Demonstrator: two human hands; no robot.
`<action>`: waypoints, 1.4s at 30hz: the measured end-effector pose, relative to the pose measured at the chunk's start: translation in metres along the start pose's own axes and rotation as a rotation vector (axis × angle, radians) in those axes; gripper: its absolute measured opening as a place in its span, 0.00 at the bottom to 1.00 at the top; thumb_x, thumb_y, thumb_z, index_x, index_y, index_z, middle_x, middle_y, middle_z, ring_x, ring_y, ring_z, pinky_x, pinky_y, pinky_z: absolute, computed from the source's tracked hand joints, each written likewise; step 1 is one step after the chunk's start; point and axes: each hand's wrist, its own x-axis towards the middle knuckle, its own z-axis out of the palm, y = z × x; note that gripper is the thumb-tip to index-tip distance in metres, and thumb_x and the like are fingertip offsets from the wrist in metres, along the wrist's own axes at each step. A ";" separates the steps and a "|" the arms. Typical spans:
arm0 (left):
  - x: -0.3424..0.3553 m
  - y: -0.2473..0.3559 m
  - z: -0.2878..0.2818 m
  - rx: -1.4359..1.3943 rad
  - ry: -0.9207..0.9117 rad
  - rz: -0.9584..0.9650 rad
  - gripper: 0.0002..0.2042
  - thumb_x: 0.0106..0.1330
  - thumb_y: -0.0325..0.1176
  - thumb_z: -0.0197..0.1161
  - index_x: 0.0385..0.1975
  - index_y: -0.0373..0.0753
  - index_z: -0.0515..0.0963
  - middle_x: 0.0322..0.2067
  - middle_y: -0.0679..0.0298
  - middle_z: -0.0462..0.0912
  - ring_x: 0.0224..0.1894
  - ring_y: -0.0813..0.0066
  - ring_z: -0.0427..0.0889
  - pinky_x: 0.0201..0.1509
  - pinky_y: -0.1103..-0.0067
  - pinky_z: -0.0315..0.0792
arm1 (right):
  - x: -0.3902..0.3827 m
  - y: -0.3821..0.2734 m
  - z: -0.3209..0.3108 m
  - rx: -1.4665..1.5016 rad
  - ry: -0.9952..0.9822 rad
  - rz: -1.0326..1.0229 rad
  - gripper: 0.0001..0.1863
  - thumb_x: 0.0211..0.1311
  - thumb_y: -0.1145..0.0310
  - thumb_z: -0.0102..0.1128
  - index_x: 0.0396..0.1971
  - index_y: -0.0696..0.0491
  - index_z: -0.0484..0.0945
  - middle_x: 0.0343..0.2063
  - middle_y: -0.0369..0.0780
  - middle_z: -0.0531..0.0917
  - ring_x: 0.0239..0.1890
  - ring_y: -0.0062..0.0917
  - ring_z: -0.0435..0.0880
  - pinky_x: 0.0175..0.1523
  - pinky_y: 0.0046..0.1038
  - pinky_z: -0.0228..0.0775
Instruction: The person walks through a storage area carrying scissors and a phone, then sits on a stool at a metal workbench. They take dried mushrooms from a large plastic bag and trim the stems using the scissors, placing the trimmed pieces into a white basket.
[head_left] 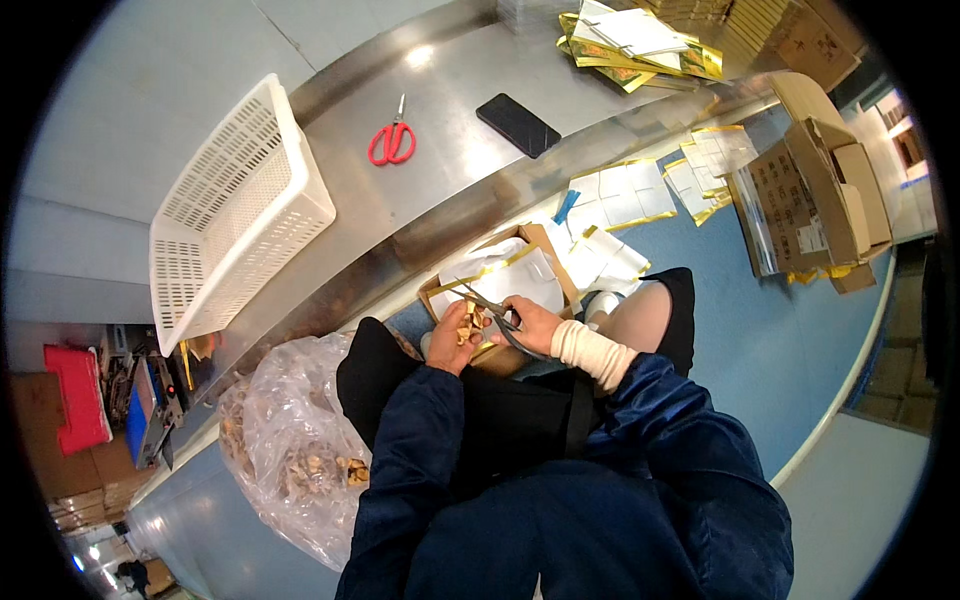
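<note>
My left hand (455,342) is closed around a small yellowish-brown dried piece (470,322), whose exact kind I cannot make out. Dark-handled scissors (487,303) are gripped in my right hand (532,328), with the blades pointing at the left hand's fingers. Both hands are over an open cardboard box (545,243) between my knees, lined with white and yellow-edged sheeting (530,280). A large clear plastic bag (290,400) holding similar brown pieces (318,470) stands beside my left leg.
A steel table (440,90) runs across ahead, bearing a white perforated basket (315,190), red-handled scissors (392,143), a black phone (518,125) and stacked yellow-white packets (640,45). White and yellow packets (625,195) lie on the blue floor (770,350) near an open carton (790,205).
</note>
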 end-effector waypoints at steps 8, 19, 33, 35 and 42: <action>0.013 -0.015 -0.011 0.108 0.026 -0.160 0.07 0.64 0.39 0.48 0.35 0.45 0.71 0.29 0.70 0.77 0.28 0.77 0.76 0.24 0.85 0.63 | 0.006 0.030 0.023 -0.126 -0.066 0.169 0.27 0.47 0.47 0.54 0.33 0.60 0.73 0.29 0.54 0.78 0.36 0.46 0.76 0.42 0.36 0.67; 0.018 -0.022 -0.019 0.189 0.127 -0.094 0.07 0.62 0.37 0.53 0.34 0.42 0.72 0.28 0.71 0.76 0.25 0.79 0.76 0.18 0.87 0.61 | 0.004 0.034 0.032 -0.265 0.001 0.110 0.29 0.46 0.48 0.55 0.35 0.62 0.71 0.29 0.56 0.77 0.34 0.46 0.77 0.40 0.36 0.68; 0.031 -0.049 -0.031 0.263 0.129 -0.161 0.07 0.61 0.36 0.54 0.31 0.40 0.72 0.25 0.69 0.75 0.23 0.79 0.76 0.16 0.88 0.63 | 0.004 0.065 0.057 -0.387 -0.030 0.228 0.19 0.46 0.58 0.54 0.29 0.60 0.73 0.25 0.54 0.78 0.31 0.47 0.77 0.40 0.39 0.68; 0.034 -0.053 -0.035 0.278 0.146 -0.183 0.08 0.61 0.37 0.54 0.30 0.39 0.72 0.24 0.69 0.74 0.22 0.78 0.76 0.16 0.88 0.63 | 0.008 0.080 0.065 -0.415 -0.057 0.213 0.17 0.47 0.58 0.54 0.27 0.59 0.74 0.25 0.53 0.78 0.31 0.47 0.77 0.40 0.39 0.68; 0.039 -0.045 -0.043 -0.116 0.124 -0.140 0.09 0.64 0.38 0.49 0.34 0.40 0.72 0.31 0.65 0.75 0.34 0.70 0.76 0.36 0.74 0.71 | 0.026 0.075 0.044 -0.073 0.117 0.287 0.24 0.46 0.50 0.60 0.28 0.60 0.75 0.23 0.49 0.79 0.28 0.37 0.79 0.34 0.31 0.71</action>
